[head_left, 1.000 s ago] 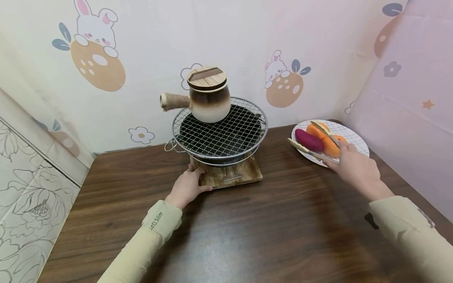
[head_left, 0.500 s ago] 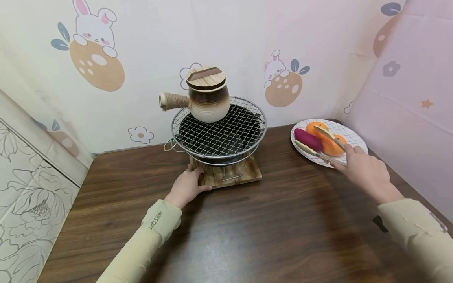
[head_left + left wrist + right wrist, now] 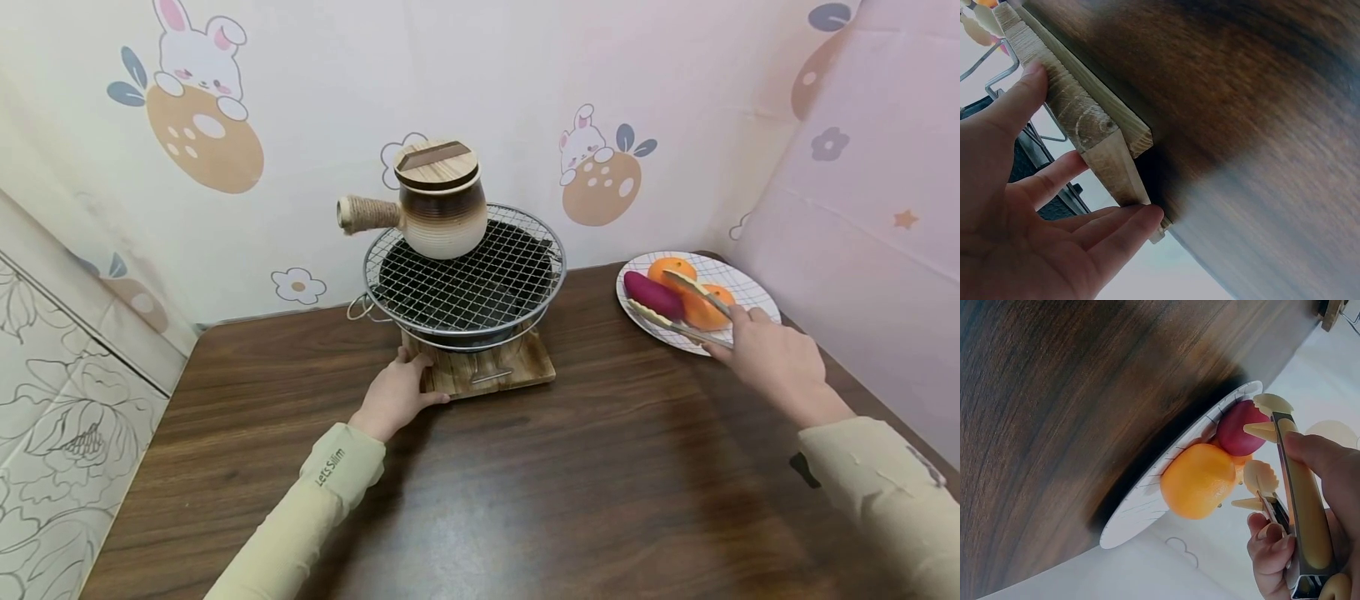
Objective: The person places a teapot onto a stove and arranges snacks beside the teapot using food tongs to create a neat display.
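My right hand (image 3: 776,358) grips food tongs (image 3: 1307,512) with pale scalloped tips, over the plate at the right. Their two arms are spread apart above a purple, oblong sweet-potato-like piece (image 3: 654,296) and several oranges (image 3: 672,271). In the right wrist view the near orange (image 3: 1197,481) lies beside the purple piece (image 3: 1241,428); nothing is clearly pinched between the tips. My left hand (image 3: 393,392) holds the near left corner of a wooden board (image 3: 517,375) under a round grill. The left wrist view has my thumb and fingertips against the board's edges (image 3: 1079,103).
A round wire-mesh grill (image 3: 480,292) stands on the board. On its mesh sits a brown-and-cream pot (image 3: 446,221) with a wooden lid and a rope-wrapped handle pointing left. The white checked plate (image 3: 753,296) is near the right wall. Walls bound the dark wooden table (image 3: 487,492).
My right hand has shifted slightly right, drawing the tongs back over the plate. The gap between their tips has narrowed a little. My left hand stays on the board.
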The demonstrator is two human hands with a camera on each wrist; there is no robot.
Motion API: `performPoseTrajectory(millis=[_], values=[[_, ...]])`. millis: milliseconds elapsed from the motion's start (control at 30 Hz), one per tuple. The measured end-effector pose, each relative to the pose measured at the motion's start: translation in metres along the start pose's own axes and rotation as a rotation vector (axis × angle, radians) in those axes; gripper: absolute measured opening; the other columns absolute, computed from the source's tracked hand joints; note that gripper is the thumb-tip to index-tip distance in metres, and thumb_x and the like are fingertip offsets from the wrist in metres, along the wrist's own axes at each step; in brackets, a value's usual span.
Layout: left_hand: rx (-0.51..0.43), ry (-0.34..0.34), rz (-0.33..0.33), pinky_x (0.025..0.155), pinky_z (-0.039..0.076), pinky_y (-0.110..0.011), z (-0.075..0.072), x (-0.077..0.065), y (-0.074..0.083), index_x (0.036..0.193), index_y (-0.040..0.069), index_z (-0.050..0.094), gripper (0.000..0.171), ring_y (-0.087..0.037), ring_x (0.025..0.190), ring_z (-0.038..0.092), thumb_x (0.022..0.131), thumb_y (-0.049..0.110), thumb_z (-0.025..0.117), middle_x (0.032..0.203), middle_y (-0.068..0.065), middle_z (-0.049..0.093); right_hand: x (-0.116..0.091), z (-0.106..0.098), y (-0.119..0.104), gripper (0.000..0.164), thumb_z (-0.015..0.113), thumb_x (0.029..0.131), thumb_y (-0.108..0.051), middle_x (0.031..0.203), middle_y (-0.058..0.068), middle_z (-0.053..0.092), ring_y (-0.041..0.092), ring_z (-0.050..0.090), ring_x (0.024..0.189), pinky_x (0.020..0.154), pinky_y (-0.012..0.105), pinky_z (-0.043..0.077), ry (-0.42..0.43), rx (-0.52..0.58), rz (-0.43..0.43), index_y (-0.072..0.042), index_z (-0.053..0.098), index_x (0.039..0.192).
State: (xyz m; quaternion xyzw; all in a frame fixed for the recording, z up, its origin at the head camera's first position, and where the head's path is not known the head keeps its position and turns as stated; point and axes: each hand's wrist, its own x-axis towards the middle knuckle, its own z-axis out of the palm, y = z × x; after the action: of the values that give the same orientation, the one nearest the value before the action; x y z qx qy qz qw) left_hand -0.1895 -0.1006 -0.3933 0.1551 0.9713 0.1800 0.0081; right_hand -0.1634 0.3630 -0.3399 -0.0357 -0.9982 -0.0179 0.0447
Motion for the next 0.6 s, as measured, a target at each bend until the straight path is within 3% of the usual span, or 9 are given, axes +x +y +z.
performPoseTrajectory(millis=[267,600], values=[[-0.003,-0.006,-0.003,0.091,0.051,-0.054,0.0005,0.0009,-0.001,0.124,0.003,0.059,0.062,-0.049,0.127,0.049,0.078,0.04,0.077,0.138,-0.041,0.043,0.0001,-0.0026,-0.0048,0.069,0.067,0.087,-0.038,0.091,0.029,0.053,0.045,0.058,0.066,0.045,0.051,0.043,0.027,-0.03,-0.021,0.013,0.042,0.126],[-0.002,-0.004,-0.005,0.088,0.052,-0.053,0.0012,0.0008,-0.0008,0.124,0.003,0.058,0.062,-0.05,0.124,0.051,0.078,0.04,0.077,0.137,-0.042,0.042,-0.0005,-0.003,-0.0079,0.051,0.067,0.087,-0.032,0.081,0.023,0.053,0.04,0.058,0.062,0.043,0.048,0.042,0.016,-0.051,-0.06,0.012,0.05,0.106]])
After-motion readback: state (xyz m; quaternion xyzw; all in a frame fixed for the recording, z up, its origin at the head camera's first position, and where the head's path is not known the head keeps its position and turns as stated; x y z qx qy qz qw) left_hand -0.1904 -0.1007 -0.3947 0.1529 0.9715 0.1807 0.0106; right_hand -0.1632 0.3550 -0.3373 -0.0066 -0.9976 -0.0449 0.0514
